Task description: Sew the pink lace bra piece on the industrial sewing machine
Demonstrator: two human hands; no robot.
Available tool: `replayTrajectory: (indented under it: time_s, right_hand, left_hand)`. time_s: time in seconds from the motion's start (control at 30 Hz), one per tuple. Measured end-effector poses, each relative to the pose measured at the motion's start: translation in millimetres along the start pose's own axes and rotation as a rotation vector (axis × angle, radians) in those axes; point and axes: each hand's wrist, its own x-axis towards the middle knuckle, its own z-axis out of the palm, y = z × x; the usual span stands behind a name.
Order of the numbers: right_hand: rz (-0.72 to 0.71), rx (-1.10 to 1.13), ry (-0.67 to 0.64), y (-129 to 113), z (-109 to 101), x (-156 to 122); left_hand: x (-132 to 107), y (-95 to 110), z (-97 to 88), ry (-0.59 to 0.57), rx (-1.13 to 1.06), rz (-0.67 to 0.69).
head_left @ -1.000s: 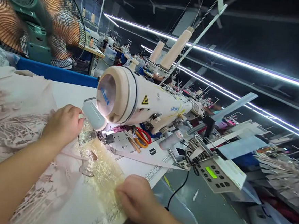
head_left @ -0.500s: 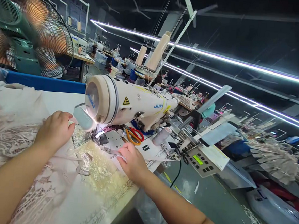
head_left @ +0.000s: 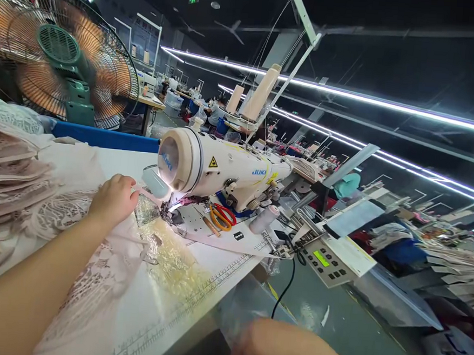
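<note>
- A dim workshop stretches back under bright ceiling light strips (head_left: 348, 98), with rows of other machines behind and a large fan (head_left: 63, 49) at upper left — its blades blurred.
- The white table (head_left: 138, 316) slants across the foreground, ruler marks along its near edge; a blue panel (head_left: 105, 137) borders its far side.
- On it stands a white sewing machine (head_left: 225, 166), light glowing by its needle, two beige thread cones (head_left: 261, 92) rising behind.
- The left hand (head_left: 116, 199) rests on the table left of the needle, fingers bent and closed on a pale strip (head_left: 150, 194) that leads from the fingertips toward the needle.
- Pale pink lace fabric (head_left: 95, 281) spreads beneath and around that hand and forearm, and layered cloth (head_left: 9, 183) is heaped farther left.
- The right hand (head_left: 253, 343) is low, by the table's near edge and well apart from the needle — too blurred to tell whether it holds anything.
- Shiny yellowish film (head_left: 174, 265) covers the tabletop in front of the needle.
- Right of the needle lie scissors (head_left: 220, 218) with orange and red handles, beside a wooden-handled tool (head_left: 212, 227).
- A grey thread cone (head_left: 264, 219) stands farther right, near a control box (head_left: 324, 262) with a lit green display.
</note>
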Motion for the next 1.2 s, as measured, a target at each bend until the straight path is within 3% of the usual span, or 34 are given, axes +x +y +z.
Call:
replayTrajectory:
  time_s: [0.1, 0.2, 0.3, 0.5, 0.6, 0.77, 0.97, 1.2]
  right_hand:
    - [0.167, -0.146, 0.014, 1, 3, -14]
    - [0.292, -0.195, 0.069, 2, -1, -5]
    - [0.259, -0.116, 0.175, 4, -2, 15]
    - [0.111, -0.069, 0.235, 18, 9, 44]
    - [0.143, -0.081, 0.313, 29, 15, 50]
    - [0.235, -0.040, 0.558, 42, 33, 57]
    - [0.253, -0.110, 0.610, 44, 42, 60]
    - [0.225, -0.249, 0.666, 48, 49, 61]
  left_hand:
    - [-2, 0, -4.2, 0.003, -0.011, -0.003]
    - [-3, -2, -5.8, 0.023, -0.023, 0.005]
    - [-1, -5, -2.7, 0.047, -0.024, 0.018]
    - [10, -14, 8.7, 0.091, -0.054, -0.032]
    - [13, -17, 7.6, 0.112, -0.094, -0.049]
    - [16, -25, 5.7, 0.073, -0.215, -0.066]
    - [20, -31, 4.3, -0.117, -0.384, -0.022]
    - [2, -13, -11.7, -0.706, -0.219, 0.044]
